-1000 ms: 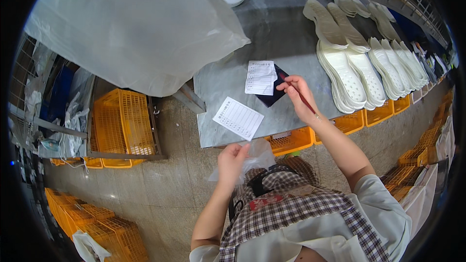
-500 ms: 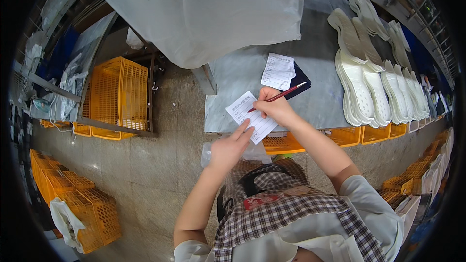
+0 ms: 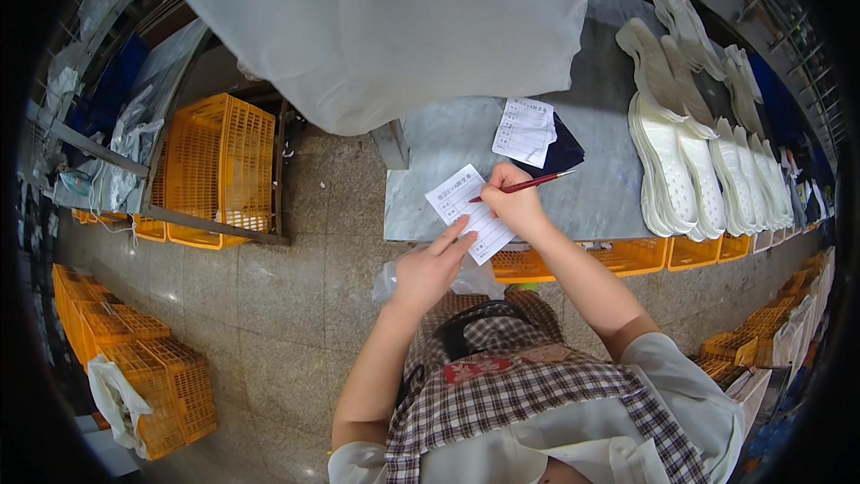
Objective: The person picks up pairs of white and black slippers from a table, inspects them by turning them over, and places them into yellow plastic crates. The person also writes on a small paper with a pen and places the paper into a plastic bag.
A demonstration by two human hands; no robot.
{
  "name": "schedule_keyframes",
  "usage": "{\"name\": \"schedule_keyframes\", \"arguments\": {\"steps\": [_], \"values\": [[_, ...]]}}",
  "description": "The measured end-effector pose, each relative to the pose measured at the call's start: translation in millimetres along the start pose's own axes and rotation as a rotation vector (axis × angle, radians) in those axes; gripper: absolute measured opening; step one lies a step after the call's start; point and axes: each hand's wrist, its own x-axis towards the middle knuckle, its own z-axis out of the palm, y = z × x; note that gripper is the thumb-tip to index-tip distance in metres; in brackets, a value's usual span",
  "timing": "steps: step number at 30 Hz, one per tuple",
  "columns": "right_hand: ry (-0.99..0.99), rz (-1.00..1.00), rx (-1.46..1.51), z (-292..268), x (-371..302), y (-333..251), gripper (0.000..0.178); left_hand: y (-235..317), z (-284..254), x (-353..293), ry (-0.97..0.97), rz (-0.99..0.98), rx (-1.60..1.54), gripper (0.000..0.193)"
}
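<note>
**Red pen set to a printed slip at the table edge**

A small white printed paper slip (image 3: 469, 212) is seen lying at the near edge of a grey stone-topped table (image 3: 600, 188). The right hand (image 3: 514, 204) is closed around a slim red pen (image 3: 524, 185), whose tip is set on the slip. The left hand (image 3: 430, 269) is held just below, its fingers stretched out and close together, with the fingertips (image 3: 461, 235) pressed on the slip's lower edge; a crumpled clear plastic bag (image 3: 466, 280) shows beneath this hand, though whether it is gripped cannot be told.

Farther back on the table, a second white printed sheet (image 3: 525, 130) is laid over a flat dark blue item (image 3: 563, 152). Rows of white foam shoe soles (image 3: 699, 157) are spread along the table's right part. A large translucent plastic sheet (image 3: 385, 18) hangs over the far side. Orange plastic crates (image 3: 219, 170) are placed on the floor to the left and under the table.
</note>
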Motion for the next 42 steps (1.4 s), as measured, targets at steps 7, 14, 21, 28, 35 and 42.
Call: {"name": "schedule_keyframes", "arguments": {"steps": [7, 14, 21, 28, 35, 42], "values": [[0.038, 0.053, 0.091, 1.4, -1.5, -6.6, 0.02, -0.2, 2.0, -0.6, 0.006, -0.01, -0.007, 0.038], [0.023, 0.109, 0.076, -0.4, -1.2, -12.9, 0.018, 1.6, 0.3, 0.5, -0.014, -0.03, -0.019, 0.033], [0.055, 0.068, 0.094, -0.4, -1.7, -11.6, 0.018, 1.6, 5.2, -2.0, 0.036, -0.031, 0.022, 0.034], [0.126, 0.043, 0.252, 2.1, -2.6, -14.8, 0.02, -0.4, 11.9, -3.6, 0.092, -0.013, 0.039, 0.04], [-0.1, 0.121, 0.209, -19.5, -7.1, -20.7, 0.027, -6.2, 8.9, -0.9, 0.065, 0.009, 0.007, 0.04], [-0.03, 0.062, 0.073, -7.7, -10.9, -5.8, 0.027, -6.7, 8.5, -0.8, 0.049, 0.004, -0.025, 0.038]]}}
